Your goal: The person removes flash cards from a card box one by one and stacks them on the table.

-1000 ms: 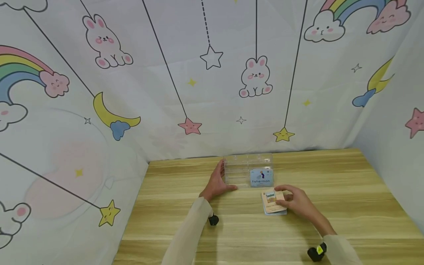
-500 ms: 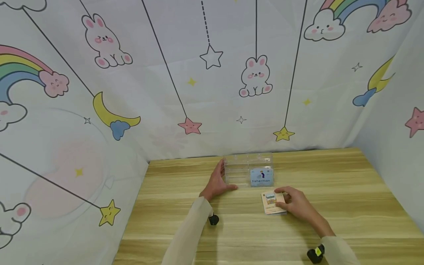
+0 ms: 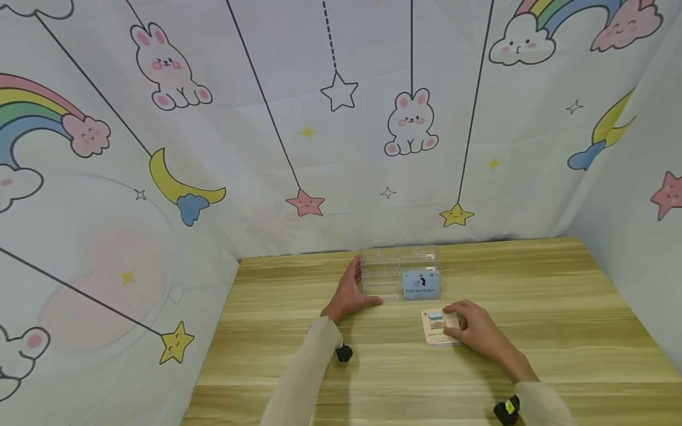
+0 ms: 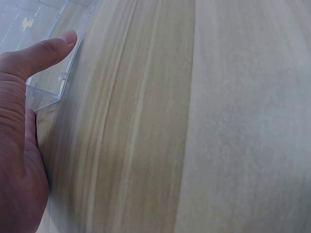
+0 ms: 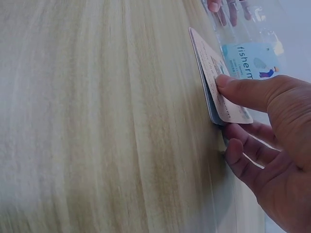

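Observation:
A clear plastic card holder [image 3: 381,278] with several tiers stands at the back of the table. My left hand [image 3: 347,294] grips its left side, thumb [image 4: 51,51] along the front edge and fingers at the side. A light blue card [image 3: 421,286] printed "fisherman" sits in the holder's front right slot. My right hand [image 3: 476,328] pinches a small stack of cards in front of it. On top is a peach card [image 3: 437,326] with a picture; a darker one [image 5: 209,99] shows underneath in the right wrist view. The thumb [image 5: 243,90] presses on the peach face.
The wood-grain table [image 3: 394,378] meets a white fabric wall [image 3: 341,154] printed with rabbits and stars right behind the holder. More fabric closes in the left and right sides. A black wrist camera [image 3: 344,354] sits at the left sleeve.
The blue edge that showed below the peach card has slipped out of sight in the head view as the stack tilted slightly. The left hand and holder stay put.

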The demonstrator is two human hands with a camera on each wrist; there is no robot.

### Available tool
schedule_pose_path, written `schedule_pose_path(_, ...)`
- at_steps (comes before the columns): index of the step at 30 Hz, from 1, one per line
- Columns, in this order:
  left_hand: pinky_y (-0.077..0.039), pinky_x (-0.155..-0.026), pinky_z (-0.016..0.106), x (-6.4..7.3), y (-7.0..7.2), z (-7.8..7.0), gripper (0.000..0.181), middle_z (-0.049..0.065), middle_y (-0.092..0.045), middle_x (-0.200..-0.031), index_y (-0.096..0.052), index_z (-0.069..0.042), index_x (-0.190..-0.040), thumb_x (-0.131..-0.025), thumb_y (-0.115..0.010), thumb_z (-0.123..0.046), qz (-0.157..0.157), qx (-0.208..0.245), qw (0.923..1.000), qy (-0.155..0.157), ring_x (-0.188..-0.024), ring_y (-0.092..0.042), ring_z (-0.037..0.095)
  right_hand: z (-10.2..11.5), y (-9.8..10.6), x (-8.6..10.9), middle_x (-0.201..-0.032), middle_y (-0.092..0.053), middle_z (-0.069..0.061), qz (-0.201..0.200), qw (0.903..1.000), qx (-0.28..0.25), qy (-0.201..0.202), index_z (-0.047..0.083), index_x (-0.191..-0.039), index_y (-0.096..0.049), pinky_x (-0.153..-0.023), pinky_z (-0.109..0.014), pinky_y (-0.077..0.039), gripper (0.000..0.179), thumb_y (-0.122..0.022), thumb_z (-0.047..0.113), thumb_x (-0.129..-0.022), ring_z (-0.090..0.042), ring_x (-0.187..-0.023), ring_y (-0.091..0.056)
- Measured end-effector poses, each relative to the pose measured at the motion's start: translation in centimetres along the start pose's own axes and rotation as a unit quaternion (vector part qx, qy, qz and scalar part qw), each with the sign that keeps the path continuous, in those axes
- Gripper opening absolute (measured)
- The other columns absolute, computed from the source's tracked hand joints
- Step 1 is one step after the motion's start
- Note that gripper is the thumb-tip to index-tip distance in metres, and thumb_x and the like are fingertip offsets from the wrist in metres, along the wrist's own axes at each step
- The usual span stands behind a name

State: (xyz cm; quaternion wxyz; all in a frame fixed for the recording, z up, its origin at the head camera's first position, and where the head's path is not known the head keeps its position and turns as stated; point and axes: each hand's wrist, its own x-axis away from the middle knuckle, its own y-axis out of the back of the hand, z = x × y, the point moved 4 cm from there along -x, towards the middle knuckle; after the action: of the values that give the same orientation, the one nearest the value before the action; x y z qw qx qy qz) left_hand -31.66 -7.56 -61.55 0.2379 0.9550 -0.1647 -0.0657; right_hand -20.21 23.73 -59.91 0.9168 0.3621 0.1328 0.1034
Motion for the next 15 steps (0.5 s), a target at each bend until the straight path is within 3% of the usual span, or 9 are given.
schedule_pose_path(15,-0.034,-0.121,0.031,-0.01,-0.03,0.29,0.131,0.010,-0.027,-0.168,-0.010,-0.013,-0.167,-0.071,-0.099,-0.018,-0.001,-0.001,1.0000,-0.002,-0.151,-0.034,0.024,0.05,-0.20,0.09,-0.120,-0.063,-0.021,0.013,0.9996,0.026,-0.002,-0.004,-0.117,-0.073,-0.061,-0.026,-0.044,0.038,-0.086,0.012,-0.085,-0.006,-0.068,-0.046)
